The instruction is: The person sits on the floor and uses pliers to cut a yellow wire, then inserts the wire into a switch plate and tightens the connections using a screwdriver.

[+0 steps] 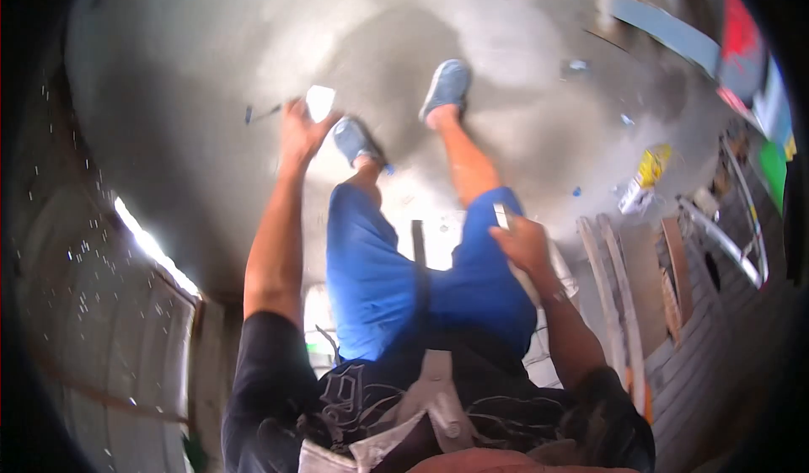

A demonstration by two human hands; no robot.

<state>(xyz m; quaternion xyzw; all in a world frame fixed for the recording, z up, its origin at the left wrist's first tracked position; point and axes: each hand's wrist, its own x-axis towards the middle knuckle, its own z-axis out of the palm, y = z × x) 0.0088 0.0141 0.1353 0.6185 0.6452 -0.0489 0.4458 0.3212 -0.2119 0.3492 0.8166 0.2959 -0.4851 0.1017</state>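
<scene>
My left hand [299, 132] is stretched forward over the floor, its fingers closed around a bright white squarish piece [320, 102]; glare washes out its detail. Just left of those fingers shows a thin dark stick-like thing [263, 115]. My right hand [524, 244] is lower, beside my right knee, with the thumb and fingers closed on a small whitish flat piece [502, 215]. Most of that piece is hidden by the hand. Both forearms are bare, and my blue shorts [362, 262] lie between them.
Stained concrete floor [278, 18] spreads ahead. A yellow-and-white packet [647, 176] lies at the right, near wooden strips [611, 279] and a metal frame [733, 237]. Long coloured panels [670, 31] stand at the upper right. A plank wall [109, 304] rises at the left.
</scene>
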